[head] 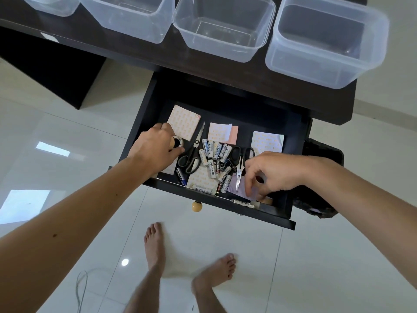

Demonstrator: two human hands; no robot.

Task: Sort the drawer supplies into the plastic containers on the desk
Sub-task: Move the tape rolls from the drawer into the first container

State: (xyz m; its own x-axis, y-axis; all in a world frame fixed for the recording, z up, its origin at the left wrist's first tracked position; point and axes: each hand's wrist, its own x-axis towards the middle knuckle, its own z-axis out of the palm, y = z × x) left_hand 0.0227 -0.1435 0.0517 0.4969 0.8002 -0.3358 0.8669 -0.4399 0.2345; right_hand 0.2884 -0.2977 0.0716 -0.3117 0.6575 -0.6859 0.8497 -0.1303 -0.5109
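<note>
Left hand point(155, 143) gripping small round black-and-white roll point(177, 142): light, rigid, best pinched across its rim; right hand point(273, 175) pinching thin, floppy lilac paper point(234, 186).

- The containers point(224, 28) along the top of the frame are clear, smooth plastic with a slight frosted haze.
- The desk point(259, 71) and the open drawer point(225, 208) look like dark, matt wood laminate.
- The drawer knob point(197, 206) is pale, smooth wood.
- The scissors point(191, 154) have shiny metal blades and black plastic handles.
- The sticky-note pads point(184, 122) are matt paper.
- The floor point(67, 136) is glossy white tile, mirroring light.
</note>
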